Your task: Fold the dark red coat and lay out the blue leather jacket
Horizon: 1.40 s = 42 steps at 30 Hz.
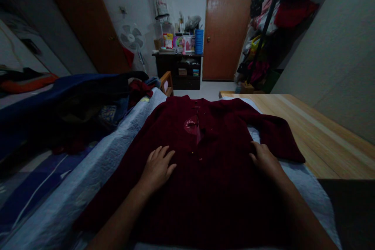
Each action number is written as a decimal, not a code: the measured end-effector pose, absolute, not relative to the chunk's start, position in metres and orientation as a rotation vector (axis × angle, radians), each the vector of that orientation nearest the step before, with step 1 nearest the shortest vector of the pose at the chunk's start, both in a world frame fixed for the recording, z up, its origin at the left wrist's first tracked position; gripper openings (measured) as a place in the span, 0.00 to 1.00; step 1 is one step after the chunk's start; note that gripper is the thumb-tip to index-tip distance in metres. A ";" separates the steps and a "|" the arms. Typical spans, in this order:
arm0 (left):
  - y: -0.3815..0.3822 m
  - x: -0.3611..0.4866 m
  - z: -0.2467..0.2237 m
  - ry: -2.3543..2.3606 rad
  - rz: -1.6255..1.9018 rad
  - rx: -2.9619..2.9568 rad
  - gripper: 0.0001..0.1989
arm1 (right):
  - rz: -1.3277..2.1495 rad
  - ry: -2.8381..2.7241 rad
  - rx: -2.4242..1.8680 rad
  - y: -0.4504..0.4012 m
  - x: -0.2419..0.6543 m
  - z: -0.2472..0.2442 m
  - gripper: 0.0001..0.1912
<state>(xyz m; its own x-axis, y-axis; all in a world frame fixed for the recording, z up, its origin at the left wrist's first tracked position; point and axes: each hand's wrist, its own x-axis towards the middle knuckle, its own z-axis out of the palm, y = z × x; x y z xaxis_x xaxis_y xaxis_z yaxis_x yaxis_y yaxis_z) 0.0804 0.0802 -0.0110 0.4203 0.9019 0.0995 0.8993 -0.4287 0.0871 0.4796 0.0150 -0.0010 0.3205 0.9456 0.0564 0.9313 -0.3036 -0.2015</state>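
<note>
Dark red cloth is filling the centre of the view: we are looking at a long-sleeved, button-front garment [222,187] of plain fabric, lying front up on a light-blue quilted cloth [102,160], its collar pointing away. As far as we are judging, the spreading-out is nearing completion: the body is lying broadly flat, and the sleeve on the right is reaching outward. The front is gaping partway down, showing paler lining, and we are seeing no fold across the body; closing that gap is seemingly remaining. The other sleeve is blending into the dark cloth, so we are not distinguishing its outline.

The left hand [156,167] is lying over the garment, its fingers spread. The right hand [267,160] is bending its fingers at the body's edge below the sleeve; whether they are pinching fabric, we cannot tell.

At right, a pale wooden tabletop [319,133] is extending beyond the cuff, offering room sideways. At left, a dark heap of clothing [73,105] is crowding the quilted cloth's margin, while the near hem is approaching the lower border.
</note>
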 end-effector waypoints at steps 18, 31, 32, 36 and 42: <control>0.132 0.107 -0.036 1.677 0.113 2.534 0.25 | 0.209 -1.658 -2.333 0.058 0.494 0.007 0.21; 0.157 0.051 0.009 2.229 0.229 2.118 0.42 | 0.875 -0.801 -1.826 0.141 0.497 0.031 0.09; 0.161 0.046 0.007 2.227 0.228 2.077 0.44 | 0.907 -0.786 -1.798 0.146 0.494 0.030 0.09; 0.180 0.033 0.000 2.159 0.302 1.926 0.44 | 1.018 -0.724 -1.708 0.163 0.483 0.027 0.07; 0.194 0.034 -0.004 1.696 0.672 1.747 0.20 | 1.022 -0.685 -1.496 0.167 0.478 0.027 0.10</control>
<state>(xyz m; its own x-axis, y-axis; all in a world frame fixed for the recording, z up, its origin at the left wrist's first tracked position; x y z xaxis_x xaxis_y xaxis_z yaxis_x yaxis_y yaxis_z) 0.0339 0.1936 -0.0042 0.0525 0.9972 -0.0537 0.6897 0.0026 0.7241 0.4781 0.1673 0.0273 0.4516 0.8638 -0.2232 -0.1217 -0.1882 -0.9746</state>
